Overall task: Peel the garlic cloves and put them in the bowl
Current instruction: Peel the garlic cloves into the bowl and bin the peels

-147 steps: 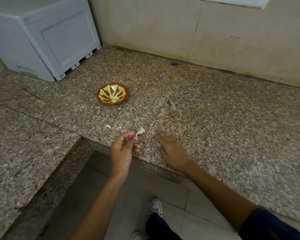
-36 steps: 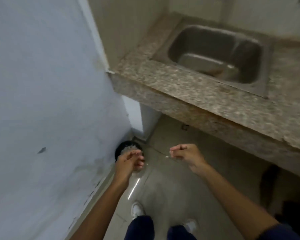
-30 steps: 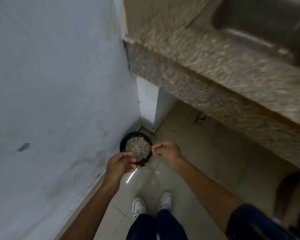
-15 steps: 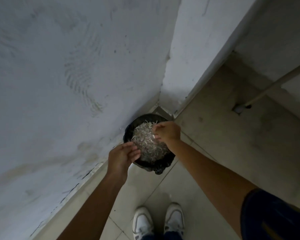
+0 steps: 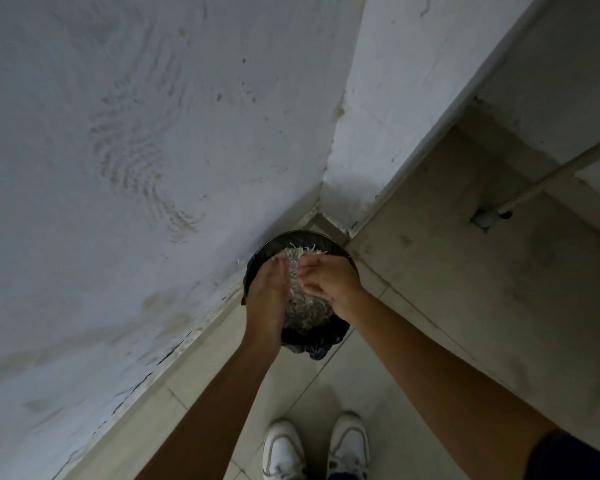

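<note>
While both hands hang over the bin [image 5: 323, 336] in the floor corner, the main risk is skins missing it. The left hand [image 5: 269, 294] is flat, fingers straight, palm turned inward, holding nothing visible. The right hand [image 5: 328, 280] has its fingers bent toward the left palm, as if brushing scraps off; whether it pinches a skin I cannot tell, the gap is dark and small. The bin is lined with a black bag and heaped high with pale skins [image 5: 303, 308], near rim level. Judgement: anything dropped may slide off the heap or drift onto the tiles [image 5: 326, 382], since dry skins are light and the hands are above the rim, not inside it. A few bits may stick to the fingers and get carried off. The bin sits tight against the wall [image 5: 118, 168], so strays could lodge in that gap. The shoes [image 5: 316, 448] stand just below the bin, so a step forward could knock it. The garlic cloves and the bowl are not in view here; neither hand shows a clove, so the peeling itself cannot be judged.
</note>
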